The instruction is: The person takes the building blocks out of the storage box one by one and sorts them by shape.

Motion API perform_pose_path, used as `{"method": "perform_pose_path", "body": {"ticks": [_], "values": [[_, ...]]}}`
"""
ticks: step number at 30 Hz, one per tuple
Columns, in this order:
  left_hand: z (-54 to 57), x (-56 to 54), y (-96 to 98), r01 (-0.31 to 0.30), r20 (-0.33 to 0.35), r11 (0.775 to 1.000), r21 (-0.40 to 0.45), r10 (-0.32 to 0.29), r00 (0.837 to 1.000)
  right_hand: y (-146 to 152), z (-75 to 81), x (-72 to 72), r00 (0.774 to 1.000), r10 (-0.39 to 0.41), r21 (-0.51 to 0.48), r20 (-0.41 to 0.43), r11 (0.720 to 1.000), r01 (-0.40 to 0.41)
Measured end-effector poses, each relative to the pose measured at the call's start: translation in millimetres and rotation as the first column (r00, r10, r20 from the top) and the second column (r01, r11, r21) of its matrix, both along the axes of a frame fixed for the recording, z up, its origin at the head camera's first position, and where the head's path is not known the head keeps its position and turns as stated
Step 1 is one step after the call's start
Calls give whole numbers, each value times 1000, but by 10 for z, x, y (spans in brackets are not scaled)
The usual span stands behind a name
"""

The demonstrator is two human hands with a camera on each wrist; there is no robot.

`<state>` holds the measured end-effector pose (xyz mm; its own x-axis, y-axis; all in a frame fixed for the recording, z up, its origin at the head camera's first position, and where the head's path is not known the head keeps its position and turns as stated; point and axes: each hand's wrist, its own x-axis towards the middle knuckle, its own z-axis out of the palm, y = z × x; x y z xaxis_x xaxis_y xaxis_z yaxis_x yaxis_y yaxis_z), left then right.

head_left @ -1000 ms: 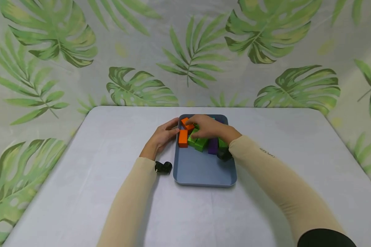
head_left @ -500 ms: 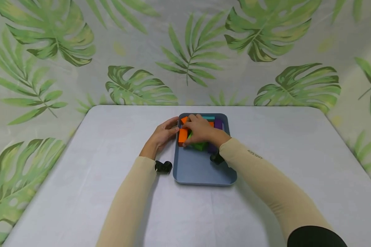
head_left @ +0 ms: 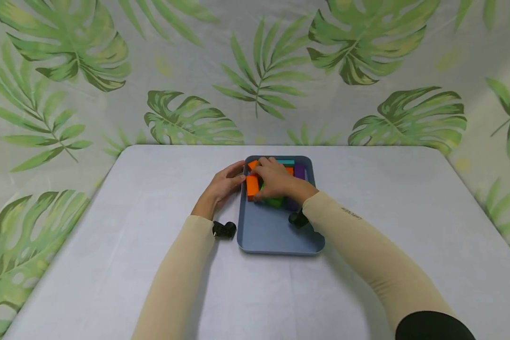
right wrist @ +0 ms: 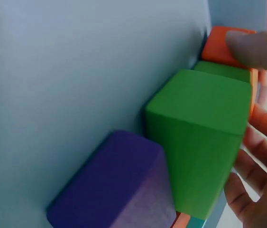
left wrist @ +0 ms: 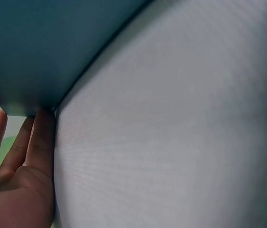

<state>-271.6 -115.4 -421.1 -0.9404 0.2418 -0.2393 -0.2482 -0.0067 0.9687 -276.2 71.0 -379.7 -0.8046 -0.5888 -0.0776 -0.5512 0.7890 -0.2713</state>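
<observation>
Background: a leaf-printed cloth (head_left: 187,115) is hanging behind the bench
Surface: one white bench (head_left: 365,198), carrying the tray
Tray: one, grey-blue (head_left: 272,238), sitting on the bench, blocks crowding its far half
Blocks: a near orange block (head_left: 252,186), lying just beside the left wall; a far orange block (head_left: 252,165), lying askew in the far left corner; a turquoise block (head_left: 286,163), lining the far wall; a far purple block (head_left: 299,171), lying near the right wall; a near purple block (right wrist: 124,180), a green block (right wrist: 195,104) and a second green block (right wrist: 221,70), all packing close together; others are hiding under the right hand
Left hand (head_left: 223,185): fingers fairly straight, resting against the tray's outer left side, gripping nothing
Right hand (head_left: 278,181): thumb touching the near orange block, fingers bending toward its far end; it seems to be pinching that block, though the far contact is hiding from view
Hands: standing apart from each other
Risks, by judgement: the thumb may be slipping off if its hold is covering only an edge; the neighbouring green may be shifting or tipping if the knuckles are brushing it; the tray may be sliding if the left hand is bracing too lightly
</observation>
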Motion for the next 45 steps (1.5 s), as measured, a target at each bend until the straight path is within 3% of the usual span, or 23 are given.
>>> {"method": "perform_pose_path", "body": {"ticks": [9,20,31,45], "values": [[-16,-4,5,6,-8,1000,19,-6,1000,57,9,-29,996,15,-116,86,993,-5],[-14,-15,-7,10,-3,1000,20,-10,1000,122,63,8,989,44,-172,138,985,-20],[-19,14,-15,9,-3,1000,1,-9,1000,131,54,19,991,81,-177,110,982,-61],[-21,-1,-9,-3,-2,1000,1,3,1000,156,93,60,986,82,-235,148,971,-45]]}}
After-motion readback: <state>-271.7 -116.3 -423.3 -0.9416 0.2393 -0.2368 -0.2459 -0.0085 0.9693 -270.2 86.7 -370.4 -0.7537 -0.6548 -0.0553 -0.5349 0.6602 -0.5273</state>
